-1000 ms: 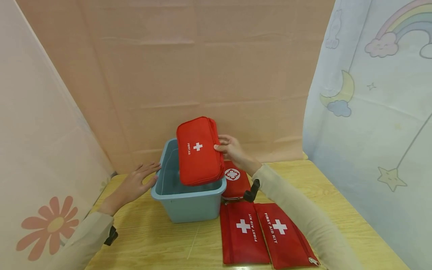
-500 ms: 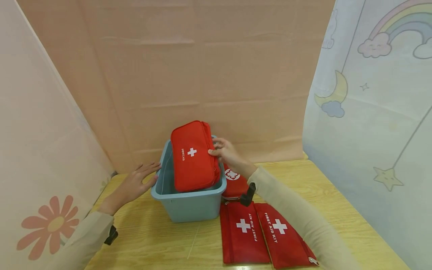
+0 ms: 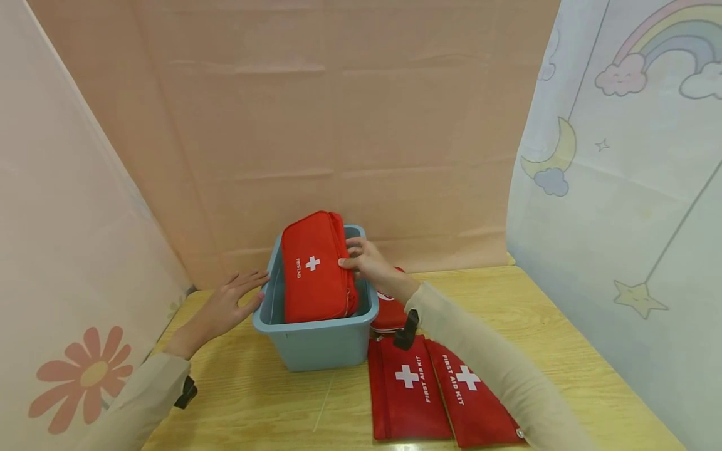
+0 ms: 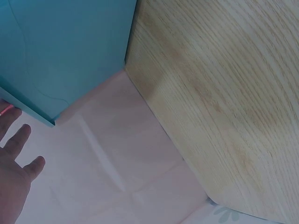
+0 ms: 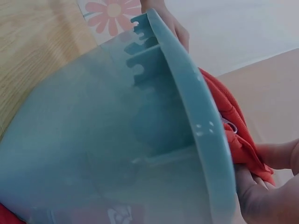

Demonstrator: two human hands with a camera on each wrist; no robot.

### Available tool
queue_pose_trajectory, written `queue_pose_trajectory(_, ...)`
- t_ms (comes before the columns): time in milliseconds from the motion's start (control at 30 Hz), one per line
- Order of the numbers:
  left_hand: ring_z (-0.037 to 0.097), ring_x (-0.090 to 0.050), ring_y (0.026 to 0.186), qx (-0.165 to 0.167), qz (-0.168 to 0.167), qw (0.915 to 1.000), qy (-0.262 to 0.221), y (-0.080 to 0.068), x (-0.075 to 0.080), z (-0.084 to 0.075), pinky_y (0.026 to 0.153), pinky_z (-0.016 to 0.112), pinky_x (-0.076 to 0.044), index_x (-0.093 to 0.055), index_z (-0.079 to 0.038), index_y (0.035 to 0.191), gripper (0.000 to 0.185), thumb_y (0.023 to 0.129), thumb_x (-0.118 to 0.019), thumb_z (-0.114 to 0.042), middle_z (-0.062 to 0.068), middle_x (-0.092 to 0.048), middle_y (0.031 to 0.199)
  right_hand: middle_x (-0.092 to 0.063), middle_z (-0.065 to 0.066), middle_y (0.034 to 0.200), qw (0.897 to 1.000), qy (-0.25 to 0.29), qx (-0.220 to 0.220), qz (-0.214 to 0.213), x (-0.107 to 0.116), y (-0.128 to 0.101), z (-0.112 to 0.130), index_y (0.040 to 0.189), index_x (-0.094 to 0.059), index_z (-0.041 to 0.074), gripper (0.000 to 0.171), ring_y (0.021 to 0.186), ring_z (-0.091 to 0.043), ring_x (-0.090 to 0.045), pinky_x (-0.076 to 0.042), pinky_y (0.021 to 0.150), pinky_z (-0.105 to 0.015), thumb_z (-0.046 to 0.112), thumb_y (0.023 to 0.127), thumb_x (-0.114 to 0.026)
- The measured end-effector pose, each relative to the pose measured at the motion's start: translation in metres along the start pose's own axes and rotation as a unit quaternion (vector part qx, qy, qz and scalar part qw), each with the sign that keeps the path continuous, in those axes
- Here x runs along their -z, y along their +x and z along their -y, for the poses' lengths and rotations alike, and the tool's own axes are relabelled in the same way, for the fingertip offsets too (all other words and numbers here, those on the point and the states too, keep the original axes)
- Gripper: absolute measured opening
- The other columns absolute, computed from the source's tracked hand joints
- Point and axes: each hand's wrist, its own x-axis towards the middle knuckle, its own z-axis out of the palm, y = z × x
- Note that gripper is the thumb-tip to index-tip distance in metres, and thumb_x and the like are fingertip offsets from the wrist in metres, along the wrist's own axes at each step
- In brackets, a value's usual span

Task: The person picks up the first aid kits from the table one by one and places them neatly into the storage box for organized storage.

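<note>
A red first aid pouch (image 3: 313, 268) with a white cross stands on end inside the blue plastic bin (image 3: 316, 344). My right hand (image 3: 361, 260) grips the pouch's right edge over the bin's rim. The right wrist view shows the bin wall (image 5: 117, 140), the red pouch (image 5: 229, 126) and my right hand's fingers (image 5: 261, 186) behind it. My left hand (image 3: 231, 300) rests with straight fingers against the bin's left side. In the left wrist view the left hand's fingers (image 4: 16, 149) reach toward the bin (image 4: 60, 46).
Two flat red first aid kit bags (image 3: 406, 388) (image 3: 470, 401) lie side by side on the wooden table (image 3: 254, 401), right of the bin. A third red pouch (image 3: 389, 313) lies behind them under my right forearm. Fabric backdrops enclose the table on three sides.
My right hand has lowered the red pouch leftward and down, from above the bin's rim into the bin. My left hand has stayed at the bin's side.
</note>
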Motion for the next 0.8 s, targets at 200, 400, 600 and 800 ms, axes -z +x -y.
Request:
queue_pose_trajectory(200, 0.041, -0.038, 0.138, 0.004, 0.002, 1.0000, -0.002, 0.000, 0.000, 0.000, 0.113, 0.064, -0.018, -0.056, 0.000, 0.139, 0.045, 0.100, -0.059, -0.021, 0.018, -0.052, 0.143, -0.058, -0.017, 0.116, 1.000, -0.010, -0.005, 0.008, -0.006, -0.001, -0.004, 0.141, -0.036, 0.001, 0.053, 0.096, -0.026, -0.061, -0.056, 0.075, -0.035, 0.001, 0.094, -0.061)
queue_pose_trajectory(400, 0.041, -0.038, 0.138, 0.004, 0.002, 1.0000, -0.002, 0.000, 0.000, 0.000, 0.113, 0.064, -0.018, -0.056, 0.000, 0.139, 0.045, 0.100, -0.060, -0.022, 0.018, -0.052, 0.143, -0.057, -0.018, 0.118, 1.000, -0.022, -0.012, 0.011, -0.009, -0.001, -0.007, 0.141, -0.036, 0.002, 0.054, 0.098, -0.027, -0.062, -0.057, 0.075, -0.035, 0.002, 0.094, -0.062)
queue_pose_trajectory(600, 0.042, -0.039, 0.137, 0.002, -0.002, 1.0000, -0.002, -0.001, 0.001, 0.001, 0.112, 0.065, -0.019, -0.057, 0.000, 0.138, 0.045, 0.099, -0.060, -0.022, 0.017, -0.052, 0.143, -0.057, -0.019, 0.121, 0.999, -0.026, -0.020, 0.008, -0.013, -0.001, -0.007, 0.141, -0.036, 0.002, 0.054, 0.099, -0.028, -0.062, -0.057, 0.076, -0.036, 0.002, 0.094, -0.063)
queue_pose_trajectory(800, 0.042, -0.040, 0.136, -0.009, -0.009, 0.9999, 0.000, -0.002, 0.001, 0.001, 0.112, 0.065, -0.020, -0.057, 0.001, 0.137, 0.044, 0.099, -0.061, -0.020, 0.017, -0.052, 0.143, -0.056, -0.019, 0.123, 0.999, -0.024, -0.026, 0.009, -0.017, 0.000, -0.010, 0.141, -0.036, 0.001, 0.055, 0.101, -0.029, -0.062, -0.058, 0.077, -0.037, 0.002, 0.094, -0.064)
